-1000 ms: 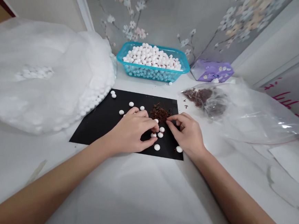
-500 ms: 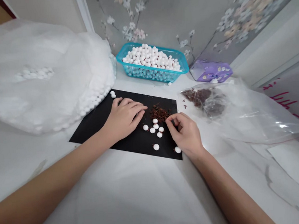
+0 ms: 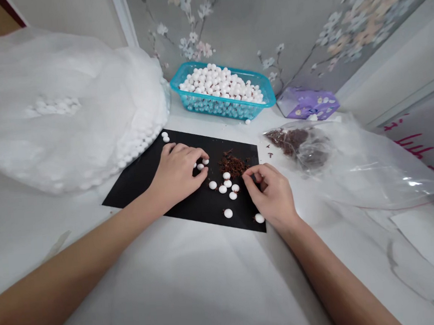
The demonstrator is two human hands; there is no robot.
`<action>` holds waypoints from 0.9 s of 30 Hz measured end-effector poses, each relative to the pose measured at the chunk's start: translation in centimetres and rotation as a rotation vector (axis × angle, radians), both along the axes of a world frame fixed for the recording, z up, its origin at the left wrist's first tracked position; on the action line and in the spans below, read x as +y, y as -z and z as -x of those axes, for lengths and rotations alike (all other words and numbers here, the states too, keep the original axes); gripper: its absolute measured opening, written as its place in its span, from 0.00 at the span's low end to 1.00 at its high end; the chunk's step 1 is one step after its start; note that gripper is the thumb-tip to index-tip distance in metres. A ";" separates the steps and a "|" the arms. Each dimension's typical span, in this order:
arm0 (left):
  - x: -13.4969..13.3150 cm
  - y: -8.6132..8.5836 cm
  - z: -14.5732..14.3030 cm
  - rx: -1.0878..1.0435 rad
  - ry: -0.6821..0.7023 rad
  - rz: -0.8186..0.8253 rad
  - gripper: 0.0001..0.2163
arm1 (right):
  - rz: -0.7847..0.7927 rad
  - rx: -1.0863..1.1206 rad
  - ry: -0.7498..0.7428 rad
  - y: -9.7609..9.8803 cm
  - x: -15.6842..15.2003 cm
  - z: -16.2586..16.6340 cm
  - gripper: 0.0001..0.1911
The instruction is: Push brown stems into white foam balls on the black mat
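My left hand (image 3: 180, 170) rests over a black mat (image 3: 136, 184), its fingers curved and spread. White balls (image 3: 201, 167) show in the gap between its thumb and index finger, on the mat. Thumb and fingertips of my right hand (image 3: 269, 188) are pinched together at the edge of a pile of small reddish-brown pieces (image 3: 233, 165); whatever they grip is too small to make out. Several white balls with brown bits on them (image 3: 222, 189) lie between the hands. Another such ball (image 3: 259, 218) sits below my right hand, near the mat's corner.
A turquoise basket (image 3: 222, 102) full of white balls stands at the back. Left of the mat is a large translucent bag (image 3: 85, 108) of white balls. To the right lie a clear bag (image 3: 337, 158) holding brown pieces and a purple packet (image 3: 310, 103).
My left hand's fingers have lifted and curled, with the thumb drawn apart, so white balls beneath them now show. My right hand keeps its pinch in nearly the same place.
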State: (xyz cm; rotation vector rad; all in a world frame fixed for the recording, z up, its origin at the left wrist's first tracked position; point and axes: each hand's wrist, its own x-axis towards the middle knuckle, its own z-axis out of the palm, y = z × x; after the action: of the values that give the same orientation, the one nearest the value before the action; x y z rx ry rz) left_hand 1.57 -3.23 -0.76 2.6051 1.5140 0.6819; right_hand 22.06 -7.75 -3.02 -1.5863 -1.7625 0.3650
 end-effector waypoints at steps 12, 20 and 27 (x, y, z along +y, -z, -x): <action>-1.7 -1.3 -1.3 -0.090 0.304 -0.040 0.09 | -0.105 -0.019 -0.041 -0.9 -0.8 0.1 0.05; -1.8 -1.3 -0.8 -0.080 0.487 0.067 0.04 | -0.228 -0.197 -0.238 -1.8 -1.7 0.3 0.06; -1.8 -1.7 -0.5 -0.031 0.471 0.146 0.04 | -0.243 -0.186 -0.290 -1.6 -2.1 1.0 0.06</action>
State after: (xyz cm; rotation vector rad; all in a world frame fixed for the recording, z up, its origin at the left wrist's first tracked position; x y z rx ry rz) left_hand 2.04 -5.05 0.96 2.6685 0.8471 0.5341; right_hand 21.09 -9.89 -1.43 -1.2291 -2.0991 0.1335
